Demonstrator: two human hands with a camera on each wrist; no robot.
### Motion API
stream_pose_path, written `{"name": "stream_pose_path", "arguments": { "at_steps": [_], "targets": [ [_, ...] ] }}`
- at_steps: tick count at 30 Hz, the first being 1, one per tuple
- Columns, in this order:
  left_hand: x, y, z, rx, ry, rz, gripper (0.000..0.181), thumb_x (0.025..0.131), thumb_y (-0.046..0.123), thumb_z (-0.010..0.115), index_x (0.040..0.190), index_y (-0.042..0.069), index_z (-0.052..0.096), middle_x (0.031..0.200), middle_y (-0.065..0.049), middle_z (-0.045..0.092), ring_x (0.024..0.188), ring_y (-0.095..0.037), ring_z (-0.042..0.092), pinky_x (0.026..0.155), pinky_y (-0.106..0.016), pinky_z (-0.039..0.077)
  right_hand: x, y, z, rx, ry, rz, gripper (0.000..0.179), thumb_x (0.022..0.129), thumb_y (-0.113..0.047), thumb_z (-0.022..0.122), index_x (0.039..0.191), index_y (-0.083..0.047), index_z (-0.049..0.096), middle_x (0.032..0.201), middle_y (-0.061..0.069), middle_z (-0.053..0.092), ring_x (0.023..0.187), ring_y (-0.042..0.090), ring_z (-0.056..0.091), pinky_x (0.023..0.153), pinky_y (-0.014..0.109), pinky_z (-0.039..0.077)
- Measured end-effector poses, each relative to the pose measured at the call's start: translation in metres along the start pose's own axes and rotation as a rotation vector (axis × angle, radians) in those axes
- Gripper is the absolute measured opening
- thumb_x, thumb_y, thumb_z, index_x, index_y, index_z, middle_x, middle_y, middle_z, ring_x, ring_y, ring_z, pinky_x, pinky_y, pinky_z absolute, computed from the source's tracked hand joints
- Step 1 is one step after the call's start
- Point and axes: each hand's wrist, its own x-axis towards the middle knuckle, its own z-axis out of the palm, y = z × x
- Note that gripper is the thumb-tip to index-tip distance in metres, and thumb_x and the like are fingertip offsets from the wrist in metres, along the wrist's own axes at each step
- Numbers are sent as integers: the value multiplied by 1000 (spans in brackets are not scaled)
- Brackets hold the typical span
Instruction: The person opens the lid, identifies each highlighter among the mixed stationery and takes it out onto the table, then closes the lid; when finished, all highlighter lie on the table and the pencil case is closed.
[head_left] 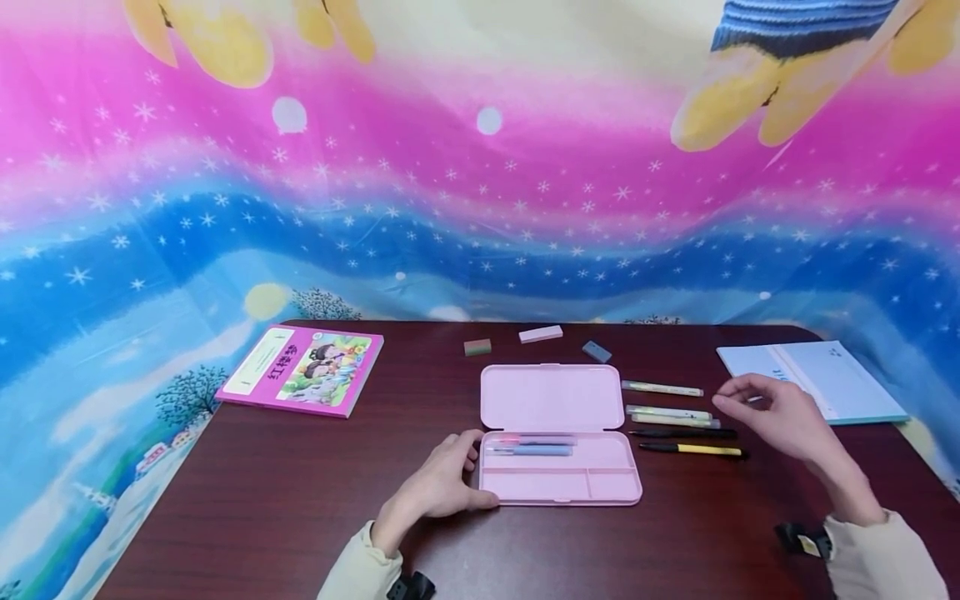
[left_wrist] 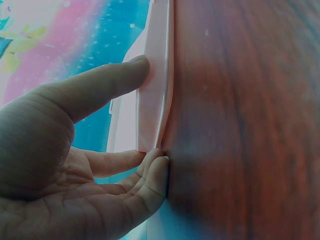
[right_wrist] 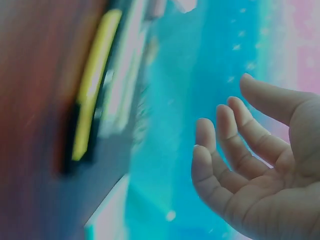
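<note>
Pink pencil case (head_left: 551, 398) lies open on worktop (head_left: 255, 492), pens (head_left: 534, 451) in its long rear compartment. Left hand (head_left: 441, 481) grips its front left corner. Right hand (head_left: 783, 417) empty, fingers loosely bent, near loose pens (head_left: 708, 451). Erasers (head_left: 541, 334) behind case; magenta book (head_left: 330, 372) far left.

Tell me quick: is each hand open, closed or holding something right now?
Left hand: holding the left end of the pink pencil case.
Right hand: open, holding nothing.
</note>
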Motion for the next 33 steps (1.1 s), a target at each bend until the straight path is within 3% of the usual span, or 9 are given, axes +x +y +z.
{"name": "stream_pose_path", "arguments": {
  "at_steps": [7,11,18,26,33],
  "targets": [
    [0,0,0,-14,1,-1,77,67,25,86,128,-2,47,101,-9,52,93,-23,54,81,-37,44,7,-39,15,191,14,-51,21,91,-21,67,102,-4,65,85,8,66,66,9,59,57,26,47],
    [0,-3,1,-4,13,10,77,66,25,86,128,-1,48,100,-7,52,91,-22,53,80,-35,44,11,-54,31,254,1,-72,20,91,-20,67,102,-4,65,89,10,67,71,9,61,62,24,49],
    [2,-4,2,-3,11,13,77,66,25,86,128,-1,48,100,-6,52,90,-20,53,79,-34,44,17,-76,63,375,-99,-53,22,89,-19,70,103,-2,66,89,8,68,77,22,64,65,30,52],
    [1,-2,1,-7,6,5,79,66,25,86,129,-2,47,101,-7,52,92,-22,53,80,-35,44,25,-94,86,406,-182,-62,23,87,-19,71,102,-1,67,88,7,67,78,28,63,65,31,53],
    [0,-1,1,-12,2,4,80,66,25,86,130,-2,47,102,-9,52,93,-23,54,81,-36,44,30,-104,101,391,-204,-122,19,86,-16,72,98,-1,70,87,3,68,78,18,63,69,29,52]
  ]
}}
